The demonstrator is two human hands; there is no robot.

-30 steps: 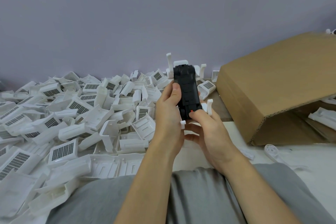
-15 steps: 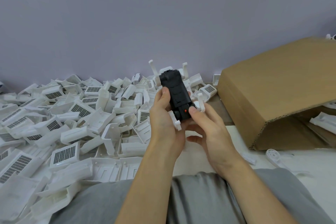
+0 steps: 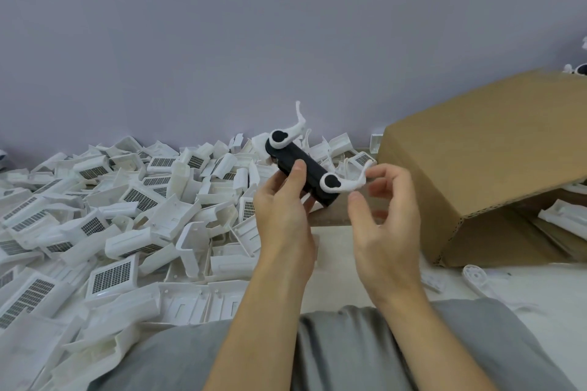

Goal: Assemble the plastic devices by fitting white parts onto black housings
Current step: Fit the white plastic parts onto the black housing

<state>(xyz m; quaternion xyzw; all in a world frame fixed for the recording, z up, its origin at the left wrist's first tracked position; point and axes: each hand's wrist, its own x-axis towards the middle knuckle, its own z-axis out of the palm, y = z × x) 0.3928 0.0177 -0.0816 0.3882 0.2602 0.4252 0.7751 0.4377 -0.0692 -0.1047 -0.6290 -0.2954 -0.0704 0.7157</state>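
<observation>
Dozens of white grilled parts (image 3: 111, 219) heap across the tabletop (image 3: 336, 241), partly cut off left. Cardboard box (image 3: 476, 149) lies tipped, its inside mostly hidden. Left hand (image 3: 282, 209) grips the black housing (image 3: 298, 168) aloft; right hand (image 3: 381, 200) pinches its curved white arm (image 3: 352, 184).

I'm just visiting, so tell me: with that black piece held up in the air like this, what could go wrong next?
Possible slip: only the left hand grips the black housing, held in the air above the pile of white parts, so it might drop among them.
Possible snap: the right hand has its fingers at the tip of the thin white arm; pushing hard there could bend or break it.
The upper white arm sticks out unguarded and might catch on something.
</observation>
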